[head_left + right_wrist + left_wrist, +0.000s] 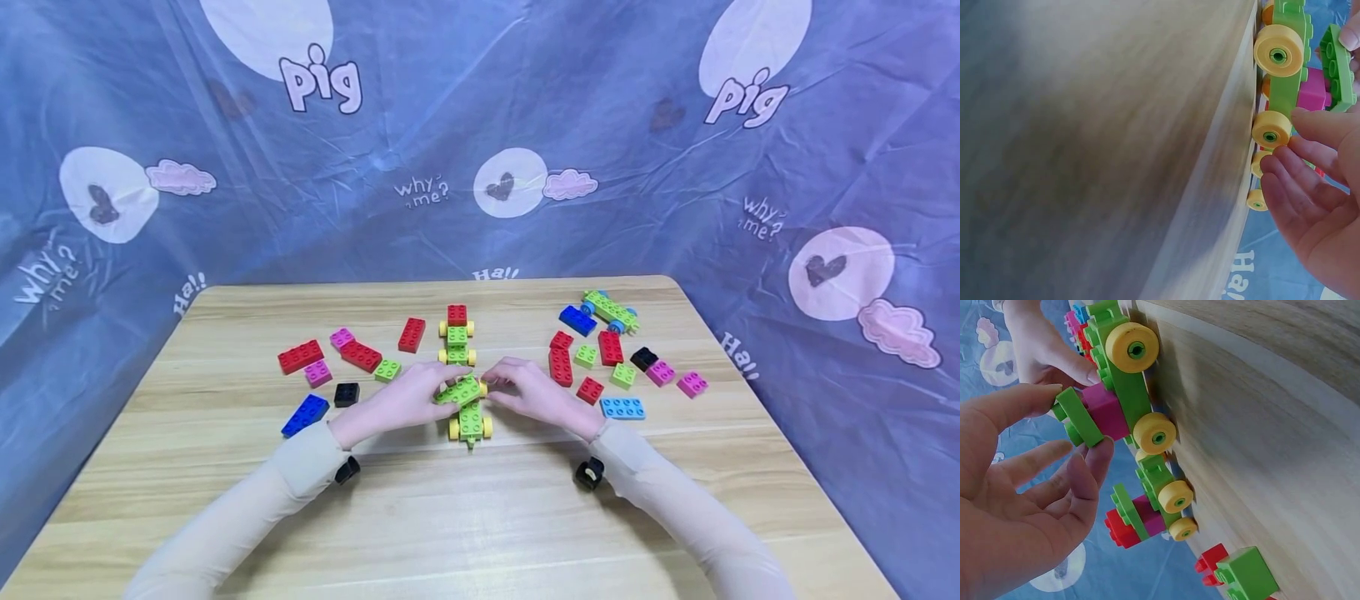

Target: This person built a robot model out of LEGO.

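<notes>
My left hand (408, 396) pinches a flat green brick (1079, 417) between thumb and fingers. The brick is tilted, its hollow underside showing in the right wrist view, and it lies against a magenta brick (1105, 409). That magenta brick sits on a green toy car base (471, 421) with yellow wheels (1132, 348). On the other side, my right hand (536, 392) holds the base beside one wheel (1271, 129), thumb near the magenta brick and fingertips at the wheel.
Ahead stands a second green base (457, 336) with yellow wheels, carrying a red brick (457, 314). Loose bricks lie on both sides, including a dark blue one (306, 415) and a light blue one (622, 408). A green base with blue wheels (611, 311) stands at the back right.
</notes>
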`<state>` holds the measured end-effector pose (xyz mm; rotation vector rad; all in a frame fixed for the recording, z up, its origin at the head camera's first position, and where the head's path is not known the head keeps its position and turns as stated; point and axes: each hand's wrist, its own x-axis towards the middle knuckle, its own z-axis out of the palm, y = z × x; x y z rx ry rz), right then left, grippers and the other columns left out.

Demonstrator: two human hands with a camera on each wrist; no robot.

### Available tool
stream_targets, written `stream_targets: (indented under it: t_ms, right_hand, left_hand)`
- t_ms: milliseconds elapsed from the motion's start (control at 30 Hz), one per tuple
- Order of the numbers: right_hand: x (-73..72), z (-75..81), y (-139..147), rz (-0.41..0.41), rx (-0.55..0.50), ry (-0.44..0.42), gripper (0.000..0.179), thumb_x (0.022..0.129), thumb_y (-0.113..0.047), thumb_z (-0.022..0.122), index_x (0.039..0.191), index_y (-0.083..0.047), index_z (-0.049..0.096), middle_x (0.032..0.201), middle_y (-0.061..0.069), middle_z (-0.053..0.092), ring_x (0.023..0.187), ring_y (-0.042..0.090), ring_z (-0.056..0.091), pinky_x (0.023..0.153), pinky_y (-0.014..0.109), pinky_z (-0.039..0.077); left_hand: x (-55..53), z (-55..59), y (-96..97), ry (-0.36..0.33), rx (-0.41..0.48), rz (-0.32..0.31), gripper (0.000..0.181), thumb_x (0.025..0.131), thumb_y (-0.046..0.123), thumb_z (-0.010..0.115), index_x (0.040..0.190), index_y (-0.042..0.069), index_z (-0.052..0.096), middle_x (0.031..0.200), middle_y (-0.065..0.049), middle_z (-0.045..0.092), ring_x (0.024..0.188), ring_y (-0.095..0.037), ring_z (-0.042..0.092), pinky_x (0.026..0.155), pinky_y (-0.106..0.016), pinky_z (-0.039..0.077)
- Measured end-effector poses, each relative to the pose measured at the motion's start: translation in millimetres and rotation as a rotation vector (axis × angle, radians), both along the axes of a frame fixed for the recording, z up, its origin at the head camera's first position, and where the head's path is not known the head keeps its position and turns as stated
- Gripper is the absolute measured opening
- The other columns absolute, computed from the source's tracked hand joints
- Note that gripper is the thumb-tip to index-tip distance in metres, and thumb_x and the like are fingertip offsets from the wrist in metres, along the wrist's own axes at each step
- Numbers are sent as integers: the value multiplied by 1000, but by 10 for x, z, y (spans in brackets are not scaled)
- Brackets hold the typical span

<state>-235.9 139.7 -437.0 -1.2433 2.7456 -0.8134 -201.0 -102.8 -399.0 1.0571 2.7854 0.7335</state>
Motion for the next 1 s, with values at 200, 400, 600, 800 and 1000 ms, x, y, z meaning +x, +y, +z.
stream_targets:
  t_ms: [200, 400, 600, 800, 1000]
  right_hand:
    - [-9, -10, -14, 2, 6, -4, 28, 89, -12, 72, 115, -3, 68, 109, 11, 72, 96, 19, 70, 88, 27, 59]
    - [-27, -17, -31, -2, -9, 0, 24, 88, -9, 73, 111, -3, 69, 105, 10, 73, 94, 19, 70, 86, 26, 59]
    - [-28, -16, -48, -10, -25, 5, 23, 87, -8, 73, 109, -2, 69, 104, 11, 72, 94, 20, 70, 86, 28, 59]
    - [-49, -33, -70, -19, -13, -5, 23, 87, -8, 72, 109, -3, 68, 105, 11, 73, 95, 20, 70, 88, 29, 59]
    - [-68, -42, -75, -20, -7, 0, 22, 87, -6, 72, 108, -3, 68, 104, 11, 74, 93, 20, 71, 87, 29, 59]
  left_hand:
    - [11, 14, 17, -23, -13, 10, 56, 87, 17, 72, 139, 3, 55, 122, -14, 70, 59, -3, 45, 49, -14, 41]
    - [16, 7, 19, -16, 0, 41, 56, 86, 16, 72, 138, 5, 56, 126, -14, 68, 63, -6, 48, 53, -15, 45]
    - [26, -11, 48, 10, -24, 84, 58, 84, 14, 74, 139, 5, 55, 126, -14, 67, 81, -12, 59, 67, -18, 51]
    - [16, -44, 72, 18, -32, 102, 57, 85, 18, 75, 138, 7, 56, 124, -13, 67, 89, -18, 64, 70, -25, 56]
    - [-14, -53, 96, 10, -31, 125, 57, 85, 26, 77, 135, 7, 59, 126, -12, 66, 103, -24, 66, 85, -39, 59]
